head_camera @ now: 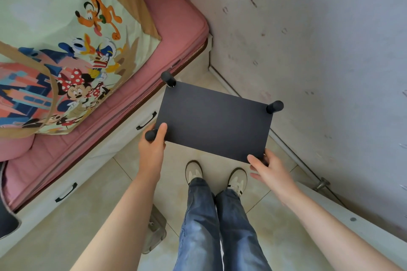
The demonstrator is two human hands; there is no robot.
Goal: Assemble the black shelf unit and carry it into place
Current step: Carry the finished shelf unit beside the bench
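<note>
I see jeans legs and shoes (237, 179) on the floor tiles (88, 204). My left hand (153, 147) pinches the black shelf unit (214, 121) corner, right hand (267, 168) fingers curl under its near edge; it's held above the floor, beside the bed (171, 20).

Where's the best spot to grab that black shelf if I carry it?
Probably the two near corners of the black shelf, one from each side. Its round corner posts stick out like handles. The left hand grips one; the right hand holds the other corner.

shelf unit (214, 121) fourth corner post hidden behind right hand (267, 168)
</note>
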